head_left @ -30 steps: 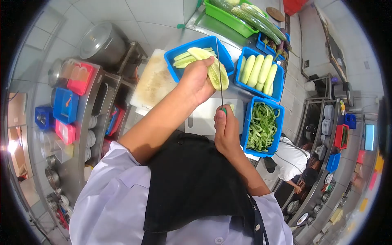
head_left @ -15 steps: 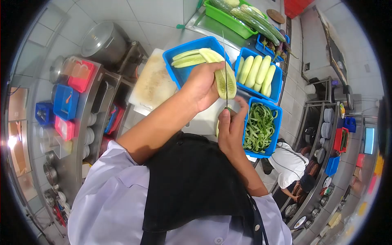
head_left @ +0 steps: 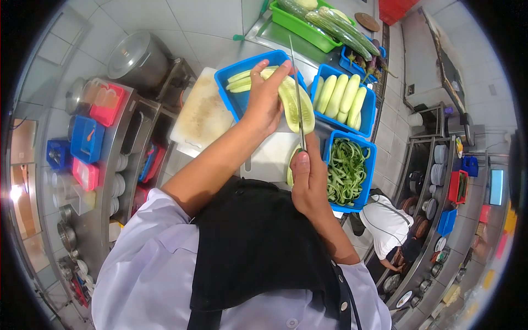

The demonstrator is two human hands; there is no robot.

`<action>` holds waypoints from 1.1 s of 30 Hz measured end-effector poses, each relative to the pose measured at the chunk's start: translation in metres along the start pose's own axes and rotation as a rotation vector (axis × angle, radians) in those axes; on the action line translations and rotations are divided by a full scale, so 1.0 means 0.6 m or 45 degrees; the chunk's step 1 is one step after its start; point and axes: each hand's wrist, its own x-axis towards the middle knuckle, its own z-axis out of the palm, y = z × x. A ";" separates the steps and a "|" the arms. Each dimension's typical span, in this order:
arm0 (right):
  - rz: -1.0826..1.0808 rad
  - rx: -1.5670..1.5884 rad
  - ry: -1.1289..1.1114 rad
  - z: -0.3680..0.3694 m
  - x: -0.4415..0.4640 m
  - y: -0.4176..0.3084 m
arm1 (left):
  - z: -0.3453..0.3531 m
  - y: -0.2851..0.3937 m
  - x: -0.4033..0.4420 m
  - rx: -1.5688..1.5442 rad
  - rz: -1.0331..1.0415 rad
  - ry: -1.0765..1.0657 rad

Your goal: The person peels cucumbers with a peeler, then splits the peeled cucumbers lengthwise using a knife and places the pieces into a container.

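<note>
On the left, a big metal pot (head_left: 136, 58) stands at the far side, and a red tub (head_left: 110, 104) and a blue tub (head_left: 87, 138) are on a steel shelf (head_left: 102, 206). At the far side, a green basket (head_left: 300, 30) holds vegetables. On the right, a person in white (head_left: 386, 226) bends near stacked plates (head_left: 438, 165).

My left forearm is slanting forward and inward, bare to the elbow. My left hand (head_left: 265, 102) is hovering farthest from my chest, its fingers (head_left: 258, 70) parting and pointing away from me. My right forearm is angling inward, nearer my body, and my right hand (head_left: 309, 179) is gripping, thumb uppermost, one finger extending forward beyond it.
</note>
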 end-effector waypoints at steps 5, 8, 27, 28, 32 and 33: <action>-0.071 -0.161 0.008 0.008 0.002 -0.011 | -0.013 -0.017 0.013 -0.119 0.009 0.111; -0.021 -0.155 -0.014 0.012 0.004 -0.006 | -0.003 -0.021 0.006 -0.152 0.013 0.198; -0.006 -0.120 0.033 0.026 0.020 -0.002 | 0.003 -0.010 -0.010 -0.102 0.164 0.252; 0.011 -0.133 0.024 0.025 0.021 -0.004 | 0.002 -0.010 -0.009 -0.101 0.183 0.257; 0.054 -0.159 0.001 0.022 0.023 -0.005 | 0.003 -0.011 -0.010 -0.127 0.174 0.278; 0.053 -0.159 0.000 0.024 0.024 -0.003 | 0.002 -0.011 -0.011 -0.129 0.185 0.266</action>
